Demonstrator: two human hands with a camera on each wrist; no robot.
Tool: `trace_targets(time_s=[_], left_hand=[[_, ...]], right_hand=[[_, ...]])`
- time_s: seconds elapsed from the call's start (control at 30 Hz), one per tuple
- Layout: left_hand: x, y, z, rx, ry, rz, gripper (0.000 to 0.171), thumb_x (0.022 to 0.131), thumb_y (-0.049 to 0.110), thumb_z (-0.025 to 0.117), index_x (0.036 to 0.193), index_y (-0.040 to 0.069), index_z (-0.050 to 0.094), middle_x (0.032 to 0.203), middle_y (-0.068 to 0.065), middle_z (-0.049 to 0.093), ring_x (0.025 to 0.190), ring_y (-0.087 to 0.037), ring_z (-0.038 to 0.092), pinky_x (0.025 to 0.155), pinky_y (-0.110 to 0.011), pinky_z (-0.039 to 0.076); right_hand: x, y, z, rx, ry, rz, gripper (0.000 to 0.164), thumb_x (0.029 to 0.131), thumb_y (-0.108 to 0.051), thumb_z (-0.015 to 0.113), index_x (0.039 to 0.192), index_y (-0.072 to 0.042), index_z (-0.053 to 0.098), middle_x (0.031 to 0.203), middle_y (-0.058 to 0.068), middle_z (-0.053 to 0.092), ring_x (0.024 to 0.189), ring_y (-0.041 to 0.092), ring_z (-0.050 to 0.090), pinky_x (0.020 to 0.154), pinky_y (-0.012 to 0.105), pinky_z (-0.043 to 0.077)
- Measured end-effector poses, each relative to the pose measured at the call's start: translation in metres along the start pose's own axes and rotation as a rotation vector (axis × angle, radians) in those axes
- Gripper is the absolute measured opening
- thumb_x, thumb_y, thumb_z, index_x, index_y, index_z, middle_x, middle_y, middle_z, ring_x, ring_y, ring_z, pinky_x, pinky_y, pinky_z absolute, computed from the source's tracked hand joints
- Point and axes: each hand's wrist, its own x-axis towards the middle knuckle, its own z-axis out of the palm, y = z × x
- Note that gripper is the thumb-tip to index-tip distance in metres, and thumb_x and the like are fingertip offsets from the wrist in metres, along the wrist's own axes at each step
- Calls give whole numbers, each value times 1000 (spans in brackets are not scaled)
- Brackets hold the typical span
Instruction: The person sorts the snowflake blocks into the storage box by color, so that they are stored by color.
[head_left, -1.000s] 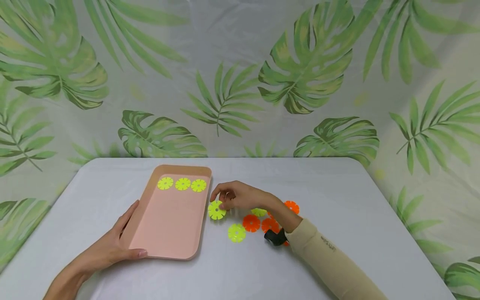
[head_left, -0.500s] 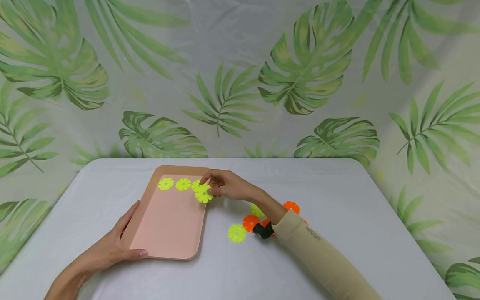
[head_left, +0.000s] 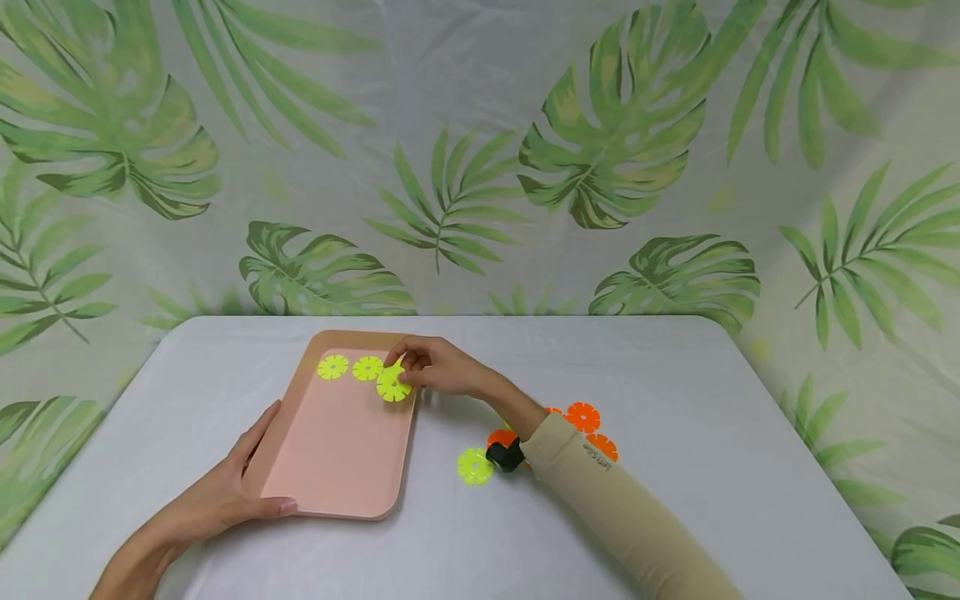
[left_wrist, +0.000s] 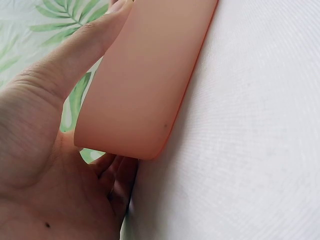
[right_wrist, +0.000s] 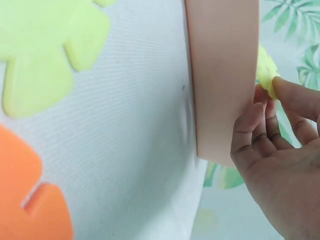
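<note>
My right hand (head_left: 442, 367) pinches a yellow-green notched disc (head_left: 392, 387) between thumb and fingers, over the far right part of the pink tray (head_left: 330, 442). From the right wrist, the same disc (right_wrist: 266, 70) appears edge-on above the tray wall (right_wrist: 222, 80). Two more yellow-green discs, a left one (head_left: 333, 367) and a middle one (head_left: 367, 368), lie in a row along the tray's far end. A third in that row is mostly hidden behind the held disc. My left hand (head_left: 217, 492) grips the tray's near left corner, its thumb along the near wall (left_wrist: 145, 90).
Right of the tray, a yellow-green disc (head_left: 475, 466) lies on the white table (head_left: 720, 467). Several orange discs, including one farther back (head_left: 582, 417), lie partly hidden under my right forearm. A black wrist camera (head_left: 505, 456) hangs over them. A leaf-patterned cloth (head_left: 465, 100) stands behind the table.
My right hand has carried the yellow-green disc left from beside the tray, over its right rim, to the far right part. The left hand and tray stay put.
</note>
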Motion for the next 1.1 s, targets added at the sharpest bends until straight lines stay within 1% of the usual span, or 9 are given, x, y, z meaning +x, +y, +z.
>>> trace_targets(time_s=[0.1, 0.23, 0.3, 0.37, 0.57, 0.67, 0.83, 0.97, 1.1], left_hand=[[0, 0, 0, -3, -1, -1, 120, 86, 20, 83, 165, 48, -4, 174, -19, 6, 145, -27, 26, 89, -9, 33], [-1, -1, 1, 3, 1, -4, 120, 87, 21, 83, 164, 49, -4, 174, -18, 7, 135, 3, 26, 90, -10, 33], [-1, -1, 1, 7, 2, -3, 120, 87, 21, 83, 165, 48, -4, 174, -18, 7, 132, 6, 26, 90, -10, 33], [-1, 0, 1, 3, -2, -6, 120, 87, 21, 83, 165, 49, -4, 174, -18, 7, 137, -1, 27, 89, -10, 33], [0, 1, 0, -17, -15, -15, 121, 86, 19, 83, 164, 49, -6, 174, -21, 3, 148, -43, 22, 90, -14, 34], [1, 1, 0, -13, -15, -18, 122, 86, 19, 83, 164, 48, -6, 174, -21, 2, 149, -45, 21, 92, -17, 34], [0, -1, 2, -22, -5, -30, 120, 87, 20, 83, 164, 50, -4, 175, -17, 3, 148, -22, 23, 90, -10, 31], [-1, 1, 2, -15, -3, -47, 120, 87, 21, 83, 163, 52, -4, 175, -15, 3, 148, -27, 22, 89, -8, 30], [-1, 3, 2, -5, -11, -60, 121, 87, 21, 83, 163, 52, -6, 175, -16, 1, 150, -37, 19, 102, -27, 33]], right_hand=[[3, 3, 1, -16, 1, -5, 24, 99, -1, 67, 123, -1, 68, 106, 14, 65, 84, 12, 55, 74, 19, 46], [6, 5, 2, -57, -12, 14, 21, 97, -1, 69, 118, -2, 72, 106, 12, 64, 88, 11, 56, 79, 17, 48], [6, 5, 3, -80, -24, 32, 20, 97, -1, 70, 117, -3, 74, 106, 10, 64, 90, 11, 57, 80, 16, 48], [7, 4, 4, -99, -36, 47, 20, 96, 0, 71, 115, -4, 75, 104, 8, 65, 89, 10, 57, 80, 16, 49], [11, 2, 9, -190, -42, 80, 19, 94, 0, 73, 111, -7, 75, 92, 3, 64, 80, 9, 57, 71, 15, 47], [12, 1, 12, -211, -34, 90, 21, 93, 1, 74, 113, -4, 73, 90, 3, 64, 78, 10, 56, 69, 15, 47], [13, 1, 14, -218, -29, 118, 26, 92, 2, 74, 117, -1, 71, 94, 4, 65, 82, 11, 57, 71, 16, 47], [13, -1, 15, -245, -12, 116, 27, 93, 2, 73, 119, -1, 70, 103, 10, 68, 88, 14, 58, 75, 16, 47], [10, -2, 13, -268, 25, 104, 28, 93, 0, 74, 121, -1, 69, 117, 13, 70, 99, 19, 62, 82, 18, 50]])
